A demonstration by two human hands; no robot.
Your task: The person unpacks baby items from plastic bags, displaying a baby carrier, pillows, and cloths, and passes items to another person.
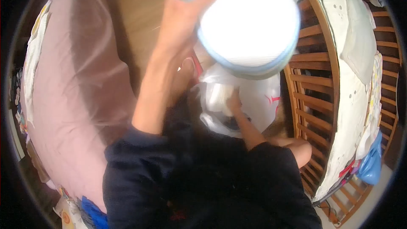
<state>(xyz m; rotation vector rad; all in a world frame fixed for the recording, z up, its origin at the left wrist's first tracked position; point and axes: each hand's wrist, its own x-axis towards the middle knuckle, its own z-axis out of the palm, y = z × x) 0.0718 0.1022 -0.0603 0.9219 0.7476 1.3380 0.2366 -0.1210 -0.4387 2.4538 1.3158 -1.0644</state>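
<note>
Raised close to the camera, my left hand (186, 15) grips the edge of a round white object with a light blue rim (250, 21), which is overexposed and blurred. Lower down, my right hand (233, 101) reaches into an open white plastic bag (258, 97) with red marks. Its fingers are closed on a pale, whitish item (218, 97) inside the bag. The item's details are too blurred to tell.
A bed with a pink cover (80, 89) runs along the left. On the right stands a wooden slatted crib (313, 80) with white bedding (352, 97). A blue bag (371, 161) hangs at the far right. Wooden floor (135, 12) shows ahead.
</note>
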